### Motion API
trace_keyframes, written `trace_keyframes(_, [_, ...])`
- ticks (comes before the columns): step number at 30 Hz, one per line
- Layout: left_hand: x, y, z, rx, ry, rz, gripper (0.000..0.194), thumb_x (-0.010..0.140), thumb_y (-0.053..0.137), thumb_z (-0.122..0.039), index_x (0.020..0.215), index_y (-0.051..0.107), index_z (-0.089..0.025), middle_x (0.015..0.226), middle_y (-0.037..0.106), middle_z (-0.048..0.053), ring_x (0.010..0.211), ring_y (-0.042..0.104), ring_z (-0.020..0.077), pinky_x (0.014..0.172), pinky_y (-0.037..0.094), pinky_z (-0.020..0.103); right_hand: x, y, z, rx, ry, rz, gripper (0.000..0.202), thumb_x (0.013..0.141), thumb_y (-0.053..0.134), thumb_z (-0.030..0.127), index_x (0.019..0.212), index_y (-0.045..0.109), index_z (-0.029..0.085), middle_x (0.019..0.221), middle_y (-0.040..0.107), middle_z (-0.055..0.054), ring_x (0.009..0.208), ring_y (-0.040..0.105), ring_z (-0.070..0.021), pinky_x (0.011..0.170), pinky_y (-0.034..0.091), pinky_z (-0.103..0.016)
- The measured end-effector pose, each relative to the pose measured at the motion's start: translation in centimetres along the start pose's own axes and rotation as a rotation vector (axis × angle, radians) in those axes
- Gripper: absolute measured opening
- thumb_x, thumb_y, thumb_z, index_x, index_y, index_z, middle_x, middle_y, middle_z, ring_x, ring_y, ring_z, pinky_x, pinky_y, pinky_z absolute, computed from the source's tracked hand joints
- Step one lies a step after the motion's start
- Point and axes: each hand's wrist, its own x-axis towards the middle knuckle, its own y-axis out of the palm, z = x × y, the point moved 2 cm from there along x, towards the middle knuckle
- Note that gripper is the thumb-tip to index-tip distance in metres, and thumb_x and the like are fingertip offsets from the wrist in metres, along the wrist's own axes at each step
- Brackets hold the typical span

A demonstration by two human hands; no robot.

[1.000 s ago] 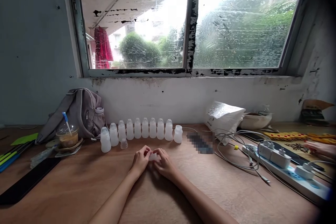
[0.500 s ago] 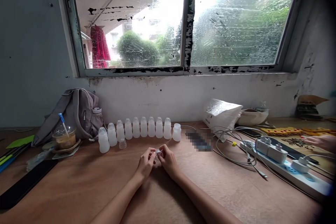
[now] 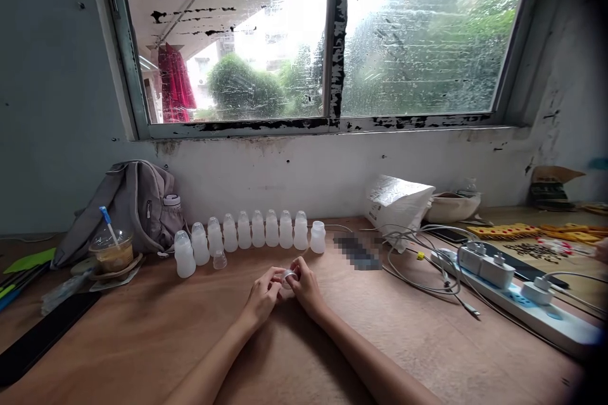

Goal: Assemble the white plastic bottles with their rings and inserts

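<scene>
Between the fingers of both hands is a small whitish bottle ring (image 3: 287,274), partly hidden by the fingertips. My left hand (image 3: 261,294) pinches it from the left, and my right hand (image 3: 305,288) grips it from the right, just above the table. Behind them stands a curved row of several milky baby bottles (image 3: 244,231) with clear caps. At the row's right end, one bottle (image 3: 318,238) is upright with no cap and an uncovered neck. A loose clear cap (image 3: 220,260) sits in front of the row on the left.
Left are a grey backpack (image 3: 137,202), an iced drink cup (image 3: 112,252) and a black flat object (image 3: 42,335). Right are a white bag (image 3: 396,205), tangled cables (image 3: 418,278) and a power strip (image 3: 517,297) with chargers. Yellow strips (image 3: 503,233) lie beyond.
More of the ring shows between my fingers, which have shifted slightly on it. At far right, another person's hand has drawn back toward the edge of view. My view has shifted slightly.
</scene>
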Motion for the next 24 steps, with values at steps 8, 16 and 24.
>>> trace_keyframes(8, [0.5, 0.9, 1.2, -0.442, -0.281, -0.082, 0.048, 0.070, 0.056, -0.041, 0.109, 0.043, -0.016, 0.093, 0.056, 0.010, 0.067, 0.057, 0.0125, 0.046, 0.043, 0.018, -0.1, 0.0, 0.2, 0.152, -0.013, 0.070, 0.012, 0.070, 0.051, 0.027, 0.076, 0.043, 0.020, 0.062, 0.052, 0.002, 0.051, 0.047, -0.0112, 0.047, 0.038, -0.022])
trace_keyframes(16, [0.3, -0.2, 1.4, -0.453, -0.227, -0.137, 0.035, 0.065, 0.062, -0.044, 0.084, 0.057, -0.015, 0.081, 0.058, 0.006, 0.075, 0.054, 0.0153, 0.053, 0.042, 0.020, 0.5, -0.1, -0.9, 0.160, 0.005, 0.162, 0.026, 0.068, 0.057, 0.034, 0.087, 0.050, 0.018, 0.083, 0.058, -0.004, 0.072, 0.055, -0.0157, 0.060, 0.046, -0.026])
trace_keyframes(24, [0.9, -1.2, 2.9, -0.666, -0.361, -0.383, 0.033, 0.063, 0.066, -0.036, 0.087, 0.059, -0.015, 0.084, 0.055, 0.005, 0.069, 0.052, 0.0102, 0.058, 0.044, 0.020, 4.0, -2.9, -6.7, -0.001, 0.260, -0.404, 0.051, 0.061, 0.057, 0.039, 0.103, 0.040, 0.015, 0.107, 0.049, -0.015, 0.093, 0.052, -0.0246, 0.079, 0.043, -0.036])
